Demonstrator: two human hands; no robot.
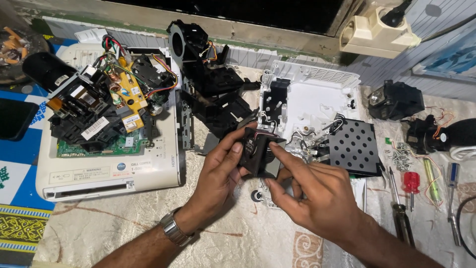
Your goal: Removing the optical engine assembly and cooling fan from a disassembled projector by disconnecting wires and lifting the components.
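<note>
Fingers of both your hands, left hand [218,166] and right hand [317,198], are clamped on the small black fan [256,150], so you look mid-removal; next, I'd free its wires from the white casing [317,97].

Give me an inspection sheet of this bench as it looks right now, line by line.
Surface: patterned cream cloth over the table.
Job's things: small black fan unit held above the open white housing with its perforated black plate.
Clutter: white base carrying a green circuit board and black optical block; black plastic frame; screwdrivers; loose screws.
Grippers: left hand and right hand both grip the fan unit.
Cables: coloured wires on the optical block; red wire at right.
Surroundings: wall socket; ashtray at the far left.
</note>
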